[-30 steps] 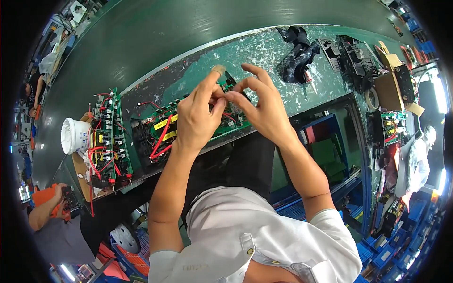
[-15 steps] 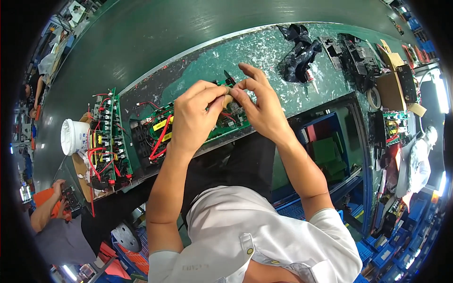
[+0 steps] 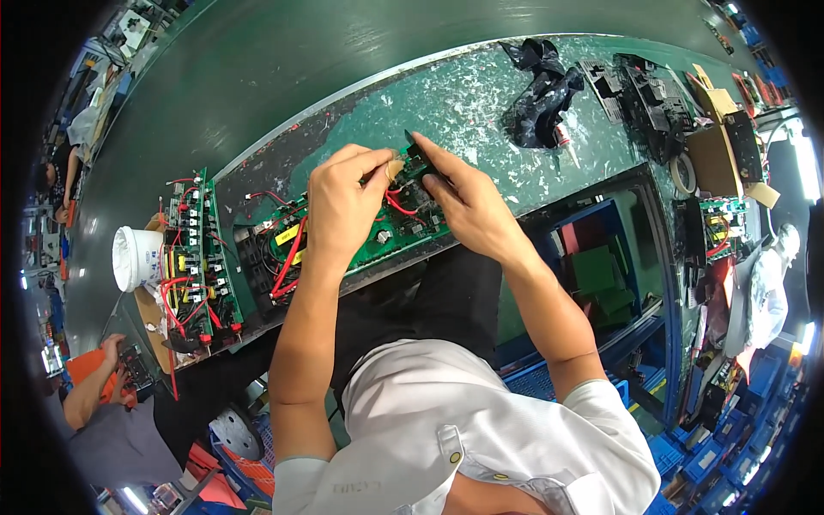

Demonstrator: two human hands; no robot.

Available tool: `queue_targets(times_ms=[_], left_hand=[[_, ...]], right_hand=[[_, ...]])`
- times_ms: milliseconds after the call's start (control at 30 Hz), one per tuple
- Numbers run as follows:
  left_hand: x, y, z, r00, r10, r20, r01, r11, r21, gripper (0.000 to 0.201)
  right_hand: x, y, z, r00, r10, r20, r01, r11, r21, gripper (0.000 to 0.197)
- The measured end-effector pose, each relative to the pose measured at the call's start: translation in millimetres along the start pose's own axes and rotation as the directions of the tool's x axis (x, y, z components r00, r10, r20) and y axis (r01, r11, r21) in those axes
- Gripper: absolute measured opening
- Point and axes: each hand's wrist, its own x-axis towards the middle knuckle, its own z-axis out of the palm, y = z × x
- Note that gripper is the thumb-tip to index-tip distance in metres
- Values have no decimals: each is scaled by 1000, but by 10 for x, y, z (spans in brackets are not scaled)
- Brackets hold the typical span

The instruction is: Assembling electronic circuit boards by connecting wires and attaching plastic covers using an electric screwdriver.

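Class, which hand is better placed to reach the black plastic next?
Probably the right hand: it is nearer the black plastic, which lies up and to its right. The left hand is farther off.

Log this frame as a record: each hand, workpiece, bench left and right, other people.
left hand: left hand over the board, thumb and fingertips together at a small tan bit; held or worn, cannot tell
right hand: right hand at a dark part near the board's right end; grip unclear
workpiece: green circuit board with red wires and yellow parts
bench left: second circuit board, white tub
bench right: crumpled black bundle, tape roll
other people: co-worker's hand at lower left
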Motion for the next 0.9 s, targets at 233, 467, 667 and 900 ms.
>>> queue_targets(times_ms=[233,467,667,900], left_hand=[[-12,10,45,1000,7,-10,-7,998,-70,16],[3,-16,32,1000,-2,13,3,998,-67,16],[7,39,24,999,10,30,-9,998,-56,16],[-7,-55,113,980,193,-51,-193,981,3,14]], right_hand=[[-19,-7,52,997,-20,-73,22,1000,22,46],[-7,-21,46,997,24,-75,-18,996,85,46],[-27,-10,70,996,-7,-91,12,998,61,46],[-72,-80,113,990,-18,-142,10,998,-60,50]])
